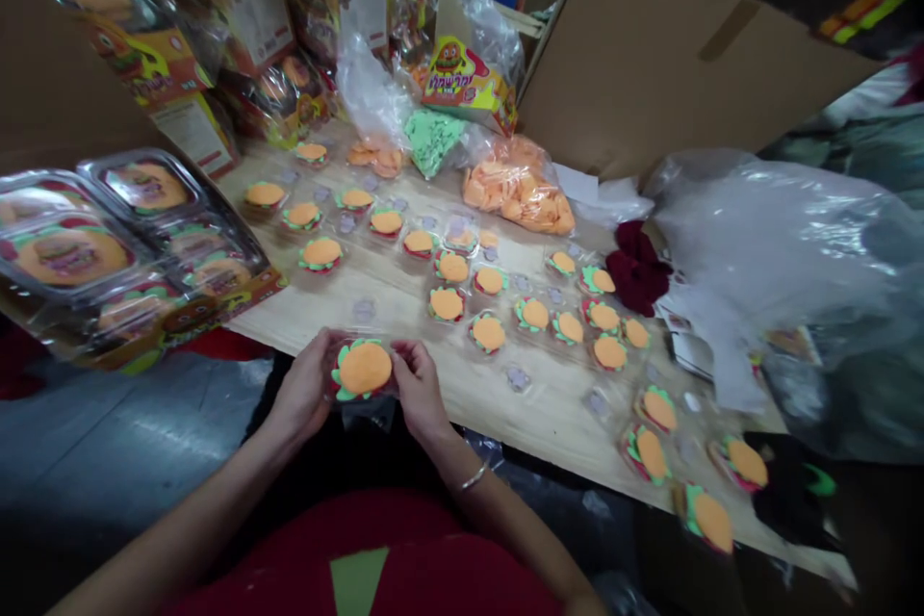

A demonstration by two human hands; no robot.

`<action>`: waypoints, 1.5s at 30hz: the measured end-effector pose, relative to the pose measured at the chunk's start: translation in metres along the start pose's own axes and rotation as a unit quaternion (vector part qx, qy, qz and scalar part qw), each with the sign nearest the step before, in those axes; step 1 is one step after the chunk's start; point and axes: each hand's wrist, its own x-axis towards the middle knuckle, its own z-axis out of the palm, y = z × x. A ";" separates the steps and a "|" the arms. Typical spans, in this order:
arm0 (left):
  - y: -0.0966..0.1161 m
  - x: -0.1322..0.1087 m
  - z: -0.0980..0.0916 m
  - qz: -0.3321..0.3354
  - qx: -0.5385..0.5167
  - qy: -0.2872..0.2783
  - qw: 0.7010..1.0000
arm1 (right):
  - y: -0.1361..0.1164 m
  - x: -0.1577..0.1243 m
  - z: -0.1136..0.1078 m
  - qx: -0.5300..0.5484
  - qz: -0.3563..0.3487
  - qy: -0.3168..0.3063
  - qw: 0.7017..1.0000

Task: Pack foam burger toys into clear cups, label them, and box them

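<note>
Between my two hands is a toy burger [365, 369] with an orange bun top, green frill and red layer, sitting in a clear plastic clamshell whose lid [363, 311] stands open at the far side. My left hand [309, 383] grips its left side and my right hand [421, 387] its right side, both at the table's near edge. Further along the wooden table [541, 414] stand several more such burgers in clear shells, among them one burger [488, 332] to the right of my hands and another [321, 254] beyond them.
Bags of orange foam pieces [518, 188] and green pieces [433, 140] lie at the back. Printed burger boxes [469, 87] are stacked behind. A large blister pack [130, 250] stands at left. A dark red cloth [639, 268] and clear plastic bags [786, 221] are at right.
</note>
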 end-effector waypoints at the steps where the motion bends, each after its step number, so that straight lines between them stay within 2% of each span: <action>1: 0.000 -0.011 0.001 -0.032 -0.014 -0.020 0.999 | -0.002 -0.010 -0.004 0.015 0.011 -0.015 1.000; 4: 0.000 -0.039 -0.004 -0.139 -0.051 -0.086 0.985 | -0.012 -0.027 -0.018 0.020 0.033 -0.064 0.997; 8: -0.013 -0.059 -0.019 -0.222 -0.062 -0.158 0.960 | -0.026 -0.023 -0.035 0.012 0.051 -0.118 0.992; 10: -0.023 -0.064 -0.023 -0.265 -0.049 -0.173 0.947 | -0.032 -0.022 -0.039 0.013 0.029 -0.171 0.985; 12: -0.029 -0.067 -0.024 -0.296 -0.032 -0.150 0.943 | -0.037 -0.030 -0.041 -0.026 -0.031 -0.232 0.972; 14: -0.031 -0.068 -0.023 -0.318 -0.023 -0.108 0.942 | -0.042 -0.045 -0.043 -0.102 -0.123 -0.298 0.941; 16: -0.031 -0.068 -0.021 -0.345 -0.024 -0.074 0.935 | -0.045 -0.062 -0.047 -0.186 -0.202 -0.368 0.889; 19: -0.030 -0.065 -0.017 -0.370 -0.035 -0.054 0.927 | -0.046 -0.077 -0.054 -0.283 -0.239 -0.437 0.820; 21: -0.030 -0.066 -0.014 -0.366 -0.043 -0.043 0.928 | -0.044 -0.078 -0.058 -0.307 -0.243 -0.439 0.808; 23: -0.030 -0.070 -0.012 -0.360 -0.039 -0.059 0.930 | -0.041 -0.076 -0.062 -0.300 -0.251 -0.412 0.823; 25: -0.031 -0.078 -0.012 -0.318 -0.017 -0.098 0.943 | -0.037 -0.076 -0.065 -0.276 -0.230 -0.355 0.863; 28: -0.033 -0.088 -0.019 -0.122 0.084 -0.105 0.983 | -0.028 -0.079 -0.066 -0.188 -0.122 -0.250 0.942; 30: -0.033 -0.090 -0.025 -0.019 0.170 -0.120 0.978 | -0.022 -0.082 -0.066 -0.125 -0.041 -0.213 0.968; 31: -0.033 -0.090 -0.028 -0.002 0.203 -0.136 0.970 | -0.020 -0.083 -0.065 -0.107 -0.011 -0.208 0.972; 33: -0.033 -0.087 -0.032 -0.006 0.231 -0.156 0.960 | -0.020 -0.084 -0.064 -0.106 -0.001 -0.202 0.974; 37: -0.033 -0.083 -0.031 -0.028 0.211 -0.130 0.968 | -0.032 -0.083 -0.066 -0.189 -0.053 -0.177 0.964; 40: -0.032 -0.085 -0.025 -0.050 0.200 -0.116 0.972 | -0.042 -0.084 -0.068 -0.240 -0.058 -0.165 0.955; 42: -0.030 -0.088 -0.020 -0.042 0.206 -0.114 0.971 | -0.046 -0.084 -0.067 -0.240 -0.051 -0.181 0.952; 45: -0.026 -0.091 -0.014 -0.022 0.236 -0.154 0.959 | -0.049 -0.080 -0.061 -0.208 -0.018 -0.219 0.953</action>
